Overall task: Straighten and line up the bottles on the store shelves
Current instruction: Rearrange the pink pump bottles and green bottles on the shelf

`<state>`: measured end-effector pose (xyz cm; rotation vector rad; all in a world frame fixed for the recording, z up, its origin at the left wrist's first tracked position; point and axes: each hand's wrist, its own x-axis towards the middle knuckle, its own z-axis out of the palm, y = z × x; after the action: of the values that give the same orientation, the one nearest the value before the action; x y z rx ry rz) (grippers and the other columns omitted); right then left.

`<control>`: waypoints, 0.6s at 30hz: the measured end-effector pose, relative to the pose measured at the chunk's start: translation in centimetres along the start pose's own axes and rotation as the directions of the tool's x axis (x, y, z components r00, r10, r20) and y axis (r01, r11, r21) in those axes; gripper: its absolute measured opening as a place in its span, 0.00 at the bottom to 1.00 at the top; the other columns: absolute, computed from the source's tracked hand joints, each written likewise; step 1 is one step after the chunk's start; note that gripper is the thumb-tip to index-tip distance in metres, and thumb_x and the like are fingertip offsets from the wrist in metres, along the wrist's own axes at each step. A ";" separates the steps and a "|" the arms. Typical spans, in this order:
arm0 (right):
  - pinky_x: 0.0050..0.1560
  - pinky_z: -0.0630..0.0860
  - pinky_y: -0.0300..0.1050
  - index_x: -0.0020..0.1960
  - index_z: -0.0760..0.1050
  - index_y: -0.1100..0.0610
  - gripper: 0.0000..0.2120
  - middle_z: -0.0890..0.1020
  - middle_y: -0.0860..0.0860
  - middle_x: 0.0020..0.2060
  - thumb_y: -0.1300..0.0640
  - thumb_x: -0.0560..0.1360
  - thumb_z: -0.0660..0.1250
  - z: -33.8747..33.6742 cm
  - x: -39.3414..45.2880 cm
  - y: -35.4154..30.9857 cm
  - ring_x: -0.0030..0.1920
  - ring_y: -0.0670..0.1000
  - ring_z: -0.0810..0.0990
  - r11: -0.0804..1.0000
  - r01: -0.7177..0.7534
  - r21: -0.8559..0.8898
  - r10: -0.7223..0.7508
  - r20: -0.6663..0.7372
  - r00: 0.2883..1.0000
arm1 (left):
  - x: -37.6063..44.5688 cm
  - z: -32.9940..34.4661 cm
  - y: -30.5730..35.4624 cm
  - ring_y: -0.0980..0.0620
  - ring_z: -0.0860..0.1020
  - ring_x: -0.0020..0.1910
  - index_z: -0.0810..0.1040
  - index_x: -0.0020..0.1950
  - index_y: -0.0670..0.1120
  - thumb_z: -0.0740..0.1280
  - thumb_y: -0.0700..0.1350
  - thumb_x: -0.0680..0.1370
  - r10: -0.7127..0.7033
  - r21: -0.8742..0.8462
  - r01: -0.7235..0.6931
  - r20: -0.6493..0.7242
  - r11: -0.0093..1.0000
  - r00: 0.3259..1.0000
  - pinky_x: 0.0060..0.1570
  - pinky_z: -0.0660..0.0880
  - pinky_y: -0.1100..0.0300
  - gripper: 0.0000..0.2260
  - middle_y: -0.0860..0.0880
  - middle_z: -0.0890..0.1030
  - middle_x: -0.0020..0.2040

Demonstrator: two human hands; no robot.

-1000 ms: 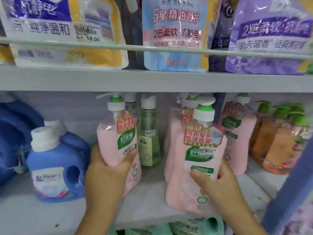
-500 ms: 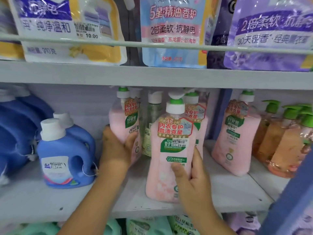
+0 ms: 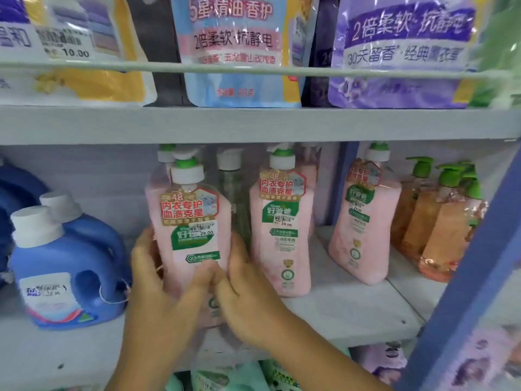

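Observation:
A pink pump bottle (image 3: 194, 218) with a white and green cap stands at the front of the grey shelf (image 3: 338, 314). My left hand (image 3: 152, 277) grips its left side and my right hand (image 3: 242, 289) grips its right side, the thumbs meeting on its lower front. Behind it more pump caps show, and a clear green bottle (image 3: 234, 198) stands just behind to the right. A second pink bottle (image 3: 282, 230) stands upright to the right, apart from my hands. A third pink bottle (image 3: 363, 218) leans further right.
Two blue detergent jugs (image 3: 64, 266) with white caps stand on the left. Several orange pump bottles (image 3: 439, 221) fill the right end. Refill pouches (image 3: 239, 49) sit behind a rail on the shelf above. A blue upright post (image 3: 462, 294) crosses the right foreground.
Both hands have come together on one pink bottle at the front left. The pink bottle my right hand held now stands free to the right. The view has moved closer.

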<state>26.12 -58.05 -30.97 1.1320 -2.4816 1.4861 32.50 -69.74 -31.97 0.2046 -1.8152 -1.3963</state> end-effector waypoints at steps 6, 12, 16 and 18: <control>0.65 0.76 0.45 0.73 0.70 0.39 0.20 0.78 0.38 0.66 0.46 0.81 0.63 -4.4 -1.7 0.2 0.65 0.42 0.78 0.996 0.040 0.081 -0.043 0.040 0.998 | 0.5 -0.5 -1.4 0.63 0.79 0.58 0.67 0.70 0.61 0.75 0.34 0.75 0.118 0.086 -0.106 -0.147 0.991 0.982 0.53 0.76 0.71 0.33 0.55 0.80 0.62; 0.58 0.78 0.47 0.56 0.77 0.46 0.09 0.80 0.48 0.56 0.54 0.76 0.70 -14.7 -5.4 5.7 0.56 0.45 0.80 0.997 -0.067 0.049 0.078 -0.832 0.550 | -2.6 3.4 1.0 0.35 0.69 0.71 0.68 0.72 0.37 0.69 0.53 0.75 0.473 0.356 -0.392 -0.176 0.848 0.863 0.73 0.66 0.41 0.31 0.32 0.69 0.69; 0.59 0.78 0.40 0.69 0.69 0.46 0.32 0.79 0.47 0.61 0.48 0.69 0.78 -16.4 -2.2 9.3 0.60 0.48 0.80 0.957 -0.207 0.206 0.291 -0.701 0.651 | -1.8 8.8 3.0 0.61 0.65 0.76 0.61 0.76 0.54 0.76 0.56 0.70 0.204 0.046 -0.210 0.100 0.977 0.974 0.74 0.68 0.49 0.39 0.59 0.67 0.75; 0.52 0.76 0.35 0.62 0.69 0.43 0.27 0.80 0.45 0.54 0.57 0.71 0.79 -15.4 -1.4 10.7 0.53 0.46 0.81 0.960 -0.181 0.212 0.278 -0.699 0.659 | 0.0 10.5 3.0 0.73 0.75 0.60 0.62 0.71 0.61 0.80 0.51 0.69 -0.019 0.021 0.015 0.182 1.000 0.983 0.62 0.77 0.62 0.37 0.76 0.76 0.59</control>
<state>15.76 -42.31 -31.19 0.1176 -2.0052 1.7165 26.39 -60.93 -29.97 0.1048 -1.9815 -1.4493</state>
